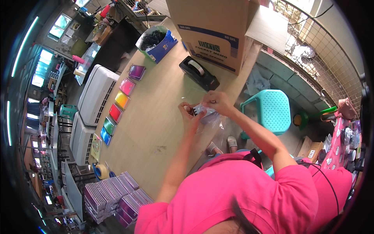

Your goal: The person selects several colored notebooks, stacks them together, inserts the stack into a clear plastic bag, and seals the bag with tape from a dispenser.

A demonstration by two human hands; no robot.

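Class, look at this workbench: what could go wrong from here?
The small plastic-wrapped item is near the table's edge, so it might fall if the left hand slips.

The tape dispenser sits just beyond the right hand and could be bumped.

The purple stacks are tightly piled and might topple if knocked.

We see a pale lilac-grey pad point(210, 115) with a black coil point(196, 112). On our tan table point(156, 128), we find small flat packs point(115, 112) in purple, pink, yellow-orange, red, green and blue. We note stacked packs point(107, 195) striped in purple and pale grey, a black tape dispenser point(198, 74), a brown cardboard box point(214, 33) with a dark blue band and green lettering, a turquoise stool point(273, 111) patterned with dots, and a plain hot-pink shirt point(233, 191).
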